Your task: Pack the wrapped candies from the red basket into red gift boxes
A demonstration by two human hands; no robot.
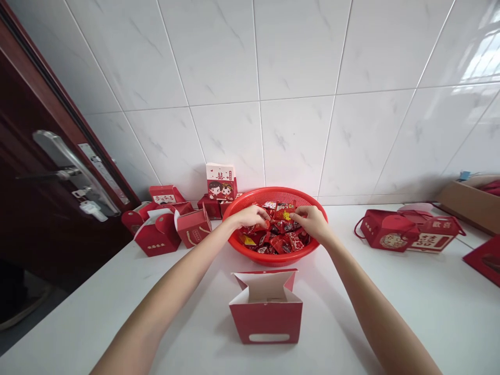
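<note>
Both of my hands reach into a red plastic basket (pixel 277 260) filled with wrapped candies (pixel 279 242), mostly red. On the basket's left side, my left hand (pixel 252 216) has its fingers closed on a small red wrapped candy (pixel 266 224). At the right side, my right hand (pixel 311 221) pinches at a red and yellow wrapper (pixel 287 213). Between my forearms, in front of the basket, an open dark red paper box (pixel 266 320) stands upright with its white inside showing; its bottom is mostly hidden.
Red gift boxes (pixel 158 234) stand at the left, and a box with cartoon figures (pixel 221 182) is by the tiled wall. More red boxes (pixel 390 232) and a cardboard carton (pixel 469 203) are at the right. A dark door (pixel 47 208) borders the white table (pixel 128 291).
</note>
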